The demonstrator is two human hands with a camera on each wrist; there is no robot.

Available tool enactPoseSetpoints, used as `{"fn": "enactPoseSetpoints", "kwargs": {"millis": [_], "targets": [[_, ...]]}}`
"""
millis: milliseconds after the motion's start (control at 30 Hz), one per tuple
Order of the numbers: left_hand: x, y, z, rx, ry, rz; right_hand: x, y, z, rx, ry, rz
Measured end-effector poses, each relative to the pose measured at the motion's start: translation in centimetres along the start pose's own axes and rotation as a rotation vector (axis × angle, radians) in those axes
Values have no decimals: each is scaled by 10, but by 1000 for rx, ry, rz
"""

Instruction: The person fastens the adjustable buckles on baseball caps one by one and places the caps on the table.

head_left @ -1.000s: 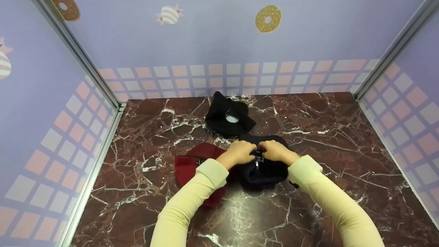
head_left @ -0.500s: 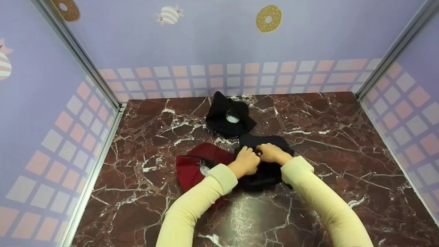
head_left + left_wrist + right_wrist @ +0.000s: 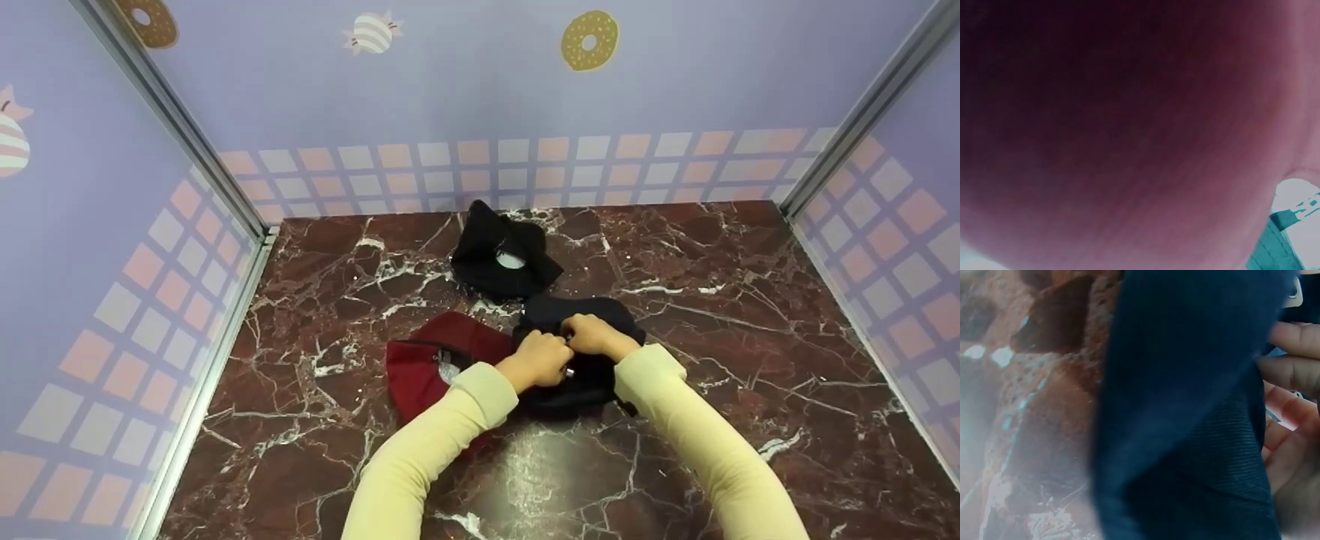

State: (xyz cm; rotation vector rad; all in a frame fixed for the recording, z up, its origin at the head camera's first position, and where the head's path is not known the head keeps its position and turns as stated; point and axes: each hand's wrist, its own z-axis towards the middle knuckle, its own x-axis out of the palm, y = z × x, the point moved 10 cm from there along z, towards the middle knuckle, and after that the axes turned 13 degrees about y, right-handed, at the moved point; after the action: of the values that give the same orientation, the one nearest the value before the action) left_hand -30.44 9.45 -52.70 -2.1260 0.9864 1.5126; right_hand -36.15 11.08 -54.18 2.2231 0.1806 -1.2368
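In the head view a dark navy cap point(image 3: 574, 390) lies on the marble surface, its brim pointing away from me. Both hands work over its opening, close together. My left hand point(image 3: 541, 358) has curled fingers pinching the cap's strap area, and a small metal piece point(image 3: 570, 373) glints beside it. My right hand point(image 3: 595, 334) pinches the cap just to the right. Dark cloth of the cap point(image 3: 1185, 382) fills much of the right wrist view, with a metal buckle point(image 3: 1296, 293) near the fingertips. Skin blocks most of the left wrist view.
A red cap point(image 3: 420, 375) lies left of the dark one, partly under my left forearm. Further back sits a black cap point(image 3: 487, 270) with a white label inside. Purple patterned panels point(image 3: 480, 90) enclose the marble surface point(image 3: 712, 300) at the back and sides.
Since a second ago my left hand has shifted right and toward me, then slightly lower. The right hand stays near the same spot. More of the red cap's inside shows.
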Motion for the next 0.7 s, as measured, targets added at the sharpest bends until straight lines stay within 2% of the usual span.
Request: {"fn": "enactPoseSetpoints", "kwargs": {"millis": [100,233,267,300,467,600,700], "targets": [[-6,6,-3,18,-21,-83,-6,0,-2,-7,-8,42],[-13,16,-7,37,-4,-235,-16,0,-6,-36,-3,129],[-14,19,-8,42,3,-276,-19,0,-8,-52,-2,156],[-16,22,-9,46,10,-320,-19,-3,-5,-111,-14,193],[-21,36,-17,81,0,-536,-27,-1,-15,-190,14,315],[-24,43,-24,125,-13,-673,-34,9,-28,-171,47,354],[-26,45,-28,153,-16,-717,-38,10,-33,-168,61,380]]}}
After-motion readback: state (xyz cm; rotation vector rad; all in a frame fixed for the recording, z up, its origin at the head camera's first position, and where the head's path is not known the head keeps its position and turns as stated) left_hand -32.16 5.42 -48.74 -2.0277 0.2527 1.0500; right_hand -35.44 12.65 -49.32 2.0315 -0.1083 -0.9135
